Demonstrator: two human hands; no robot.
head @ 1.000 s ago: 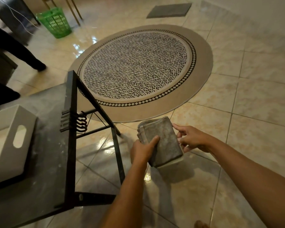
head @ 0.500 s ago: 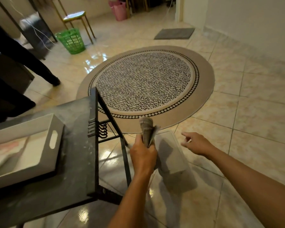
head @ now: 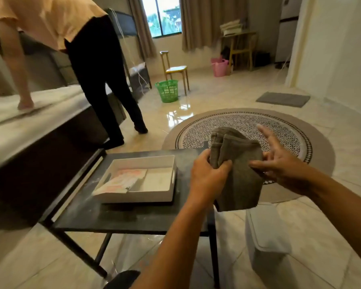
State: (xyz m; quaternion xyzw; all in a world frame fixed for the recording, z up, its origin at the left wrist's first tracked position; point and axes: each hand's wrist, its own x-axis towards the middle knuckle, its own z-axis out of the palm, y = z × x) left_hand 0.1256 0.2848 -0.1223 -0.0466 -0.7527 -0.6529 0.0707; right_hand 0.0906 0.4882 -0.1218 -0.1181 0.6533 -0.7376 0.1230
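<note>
A folded grey cloth (head: 240, 170) hangs in the air over the right end of a low dark table (head: 121, 217). My left hand (head: 207, 176) grips the cloth's left edge, thumb in front and fingers curled behind. My right hand (head: 279, 161) touches the cloth's right side with straight, spread fingers. On the table stands a white tray (head: 173, 184) with pink-printed paper lying in it.
A person in black trousers (head: 104, 80) leans over a bed (head: 19, 126) at the left. A round patterned rug (head: 321, 147) lies ahead, a white lidded bin (head: 267, 240) stands at my right, and a green basket (head: 167, 90) and yellow chair (head: 175, 69) stand further back.
The camera has tilted up, bringing the room, the bed and the person into view. The cloth has risen, and my right hand has come back from the side to touch it.
</note>
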